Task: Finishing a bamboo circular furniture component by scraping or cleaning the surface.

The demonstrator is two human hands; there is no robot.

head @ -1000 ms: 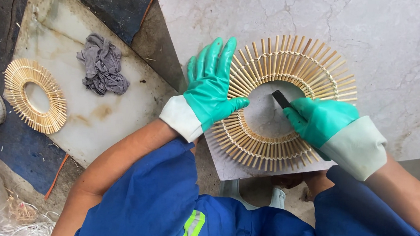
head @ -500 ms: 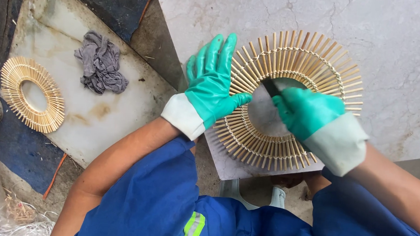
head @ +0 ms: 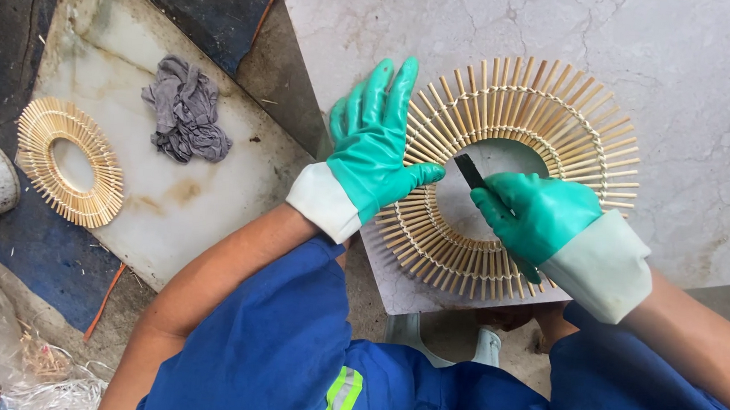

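The left hand (head: 375,150), in a green glove, lies flat with fingers stretched out on the left side of the ring (head: 512,177). The right hand (head: 540,217), also gloved, is closed around a dark tool (head: 470,171); its tip points into the open middle of the ring. The ring is a round frame of pale bamboo sticks set like sun rays, lying on a marble slab (head: 698,100) under both hands. Far left of the left hand lie a grey rag (head: 185,111) and a smaller ring (head: 68,161).
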